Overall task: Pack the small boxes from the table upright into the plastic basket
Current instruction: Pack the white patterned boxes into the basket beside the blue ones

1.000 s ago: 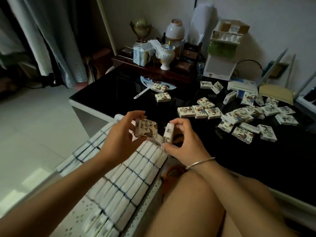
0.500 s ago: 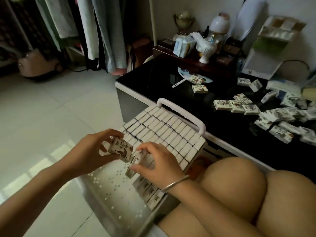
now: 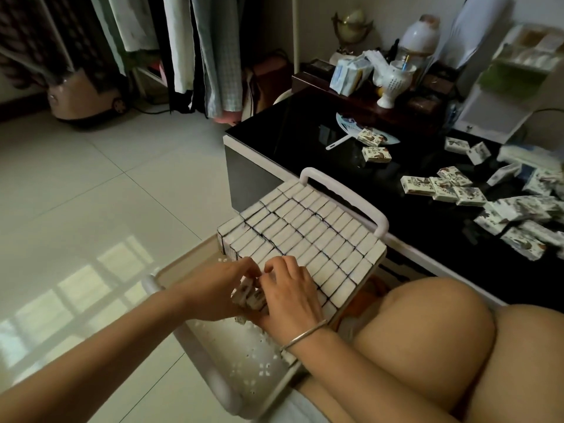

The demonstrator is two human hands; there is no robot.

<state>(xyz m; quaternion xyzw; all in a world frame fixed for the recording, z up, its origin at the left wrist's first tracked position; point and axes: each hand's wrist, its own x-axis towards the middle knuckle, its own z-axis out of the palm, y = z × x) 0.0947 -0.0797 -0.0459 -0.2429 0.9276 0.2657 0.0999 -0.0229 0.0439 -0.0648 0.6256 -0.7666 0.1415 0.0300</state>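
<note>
left hand [image 3: 218, 293] and right hand [image 3: 290, 296] pinching two small boxes [image 3: 247, 297], one basket [image 3: 212, 378]

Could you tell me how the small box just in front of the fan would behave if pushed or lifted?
The small box lies flat on a broad face, so it should slide rather than tip or roll, probably easily on the glossy table. Its crisp, squared edges suggest a stiff, likely light carton.

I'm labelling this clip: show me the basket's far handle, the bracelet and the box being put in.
far handle [image 3: 345, 191], head view, middle of its white bar.
bracelet [image 3: 303, 334], head view, metal band on the wrist.
held box [image 3: 244, 293], head view, its printed face.
</note>
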